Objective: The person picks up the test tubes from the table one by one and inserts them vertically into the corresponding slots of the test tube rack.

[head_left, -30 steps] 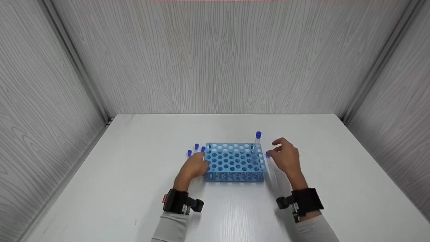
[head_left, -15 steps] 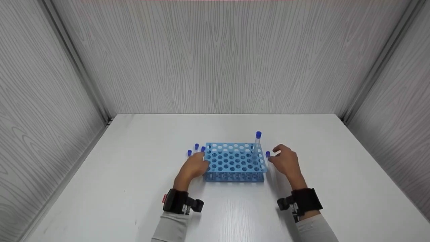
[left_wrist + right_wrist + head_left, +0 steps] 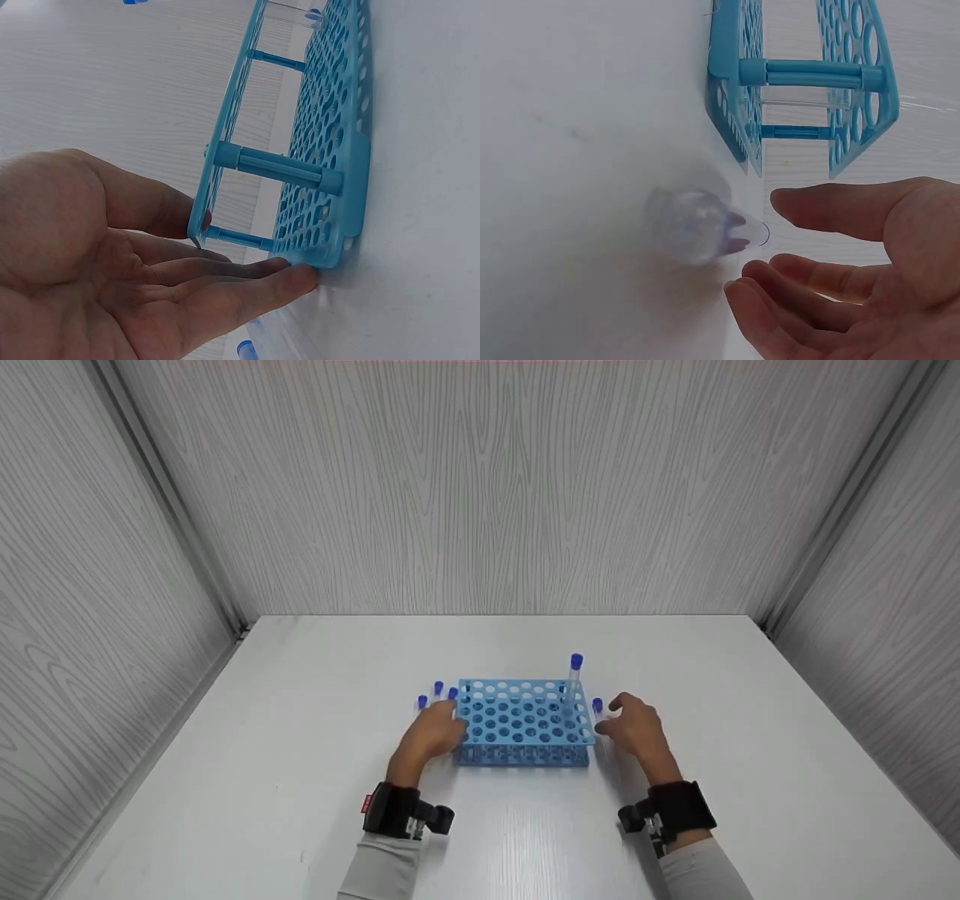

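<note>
A blue test tube rack (image 3: 525, 740) stands on the table. My left hand (image 3: 431, 733) grips its left end; in the left wrist view the thumb (image 3: 161, 202) bears on the top plate and the fingers lie along the end. One capped test tube (image 3: 574, 679) stands upright at the rack's right side. Beyond that end, another clear tube (image 3: 694, 225) has its rounded bottom toward the right wrist camera, its blue cap (image 3: 598, 703) showing in the head view. My right hand (image 3: 634, 727) is beside it, thumb and fingers spread apart.
Several blue-capped tubes lie left of the rack, partly hidden by the left hand; one blue cap (image 3: 439, 687) shows clearly. Grey wood-patterned panels (image 3: 480, 495) enclose the white table (image 3: 225, 780) at the back and sides.
My right hand has come down from the cap of the right-hand tube toward its body, nearer to me. The left hand and the rack have stayed in place.
</note>
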Available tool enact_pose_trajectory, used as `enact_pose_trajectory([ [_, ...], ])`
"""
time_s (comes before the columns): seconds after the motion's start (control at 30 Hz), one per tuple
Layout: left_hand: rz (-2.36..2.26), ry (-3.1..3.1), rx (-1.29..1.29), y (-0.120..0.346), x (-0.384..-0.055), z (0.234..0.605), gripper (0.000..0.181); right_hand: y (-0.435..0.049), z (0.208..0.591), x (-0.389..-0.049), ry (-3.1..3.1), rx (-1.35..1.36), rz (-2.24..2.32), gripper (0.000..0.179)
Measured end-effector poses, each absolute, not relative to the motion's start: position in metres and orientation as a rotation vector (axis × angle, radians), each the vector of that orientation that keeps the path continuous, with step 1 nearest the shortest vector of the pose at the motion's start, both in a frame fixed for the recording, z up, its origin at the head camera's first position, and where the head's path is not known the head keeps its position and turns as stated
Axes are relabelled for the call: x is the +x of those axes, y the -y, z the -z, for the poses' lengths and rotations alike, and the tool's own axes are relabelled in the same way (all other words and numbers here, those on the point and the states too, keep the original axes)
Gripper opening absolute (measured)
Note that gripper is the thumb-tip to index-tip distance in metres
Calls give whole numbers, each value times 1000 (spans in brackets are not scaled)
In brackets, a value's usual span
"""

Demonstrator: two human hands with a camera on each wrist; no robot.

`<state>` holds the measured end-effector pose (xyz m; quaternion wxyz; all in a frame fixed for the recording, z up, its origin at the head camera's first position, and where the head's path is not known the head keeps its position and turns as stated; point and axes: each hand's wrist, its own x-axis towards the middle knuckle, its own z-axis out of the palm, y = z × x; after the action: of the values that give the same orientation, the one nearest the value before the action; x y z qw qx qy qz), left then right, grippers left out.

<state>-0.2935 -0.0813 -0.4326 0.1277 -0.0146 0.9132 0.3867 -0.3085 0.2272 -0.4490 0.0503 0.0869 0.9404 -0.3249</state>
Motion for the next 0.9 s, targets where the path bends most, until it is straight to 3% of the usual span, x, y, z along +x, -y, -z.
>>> enact_pose_trajectory([
  [0.9, -1125, -2663, -46, 82, -292, 434, 56, -224, 454, -304, -2834, 226, 1005, 41],
])
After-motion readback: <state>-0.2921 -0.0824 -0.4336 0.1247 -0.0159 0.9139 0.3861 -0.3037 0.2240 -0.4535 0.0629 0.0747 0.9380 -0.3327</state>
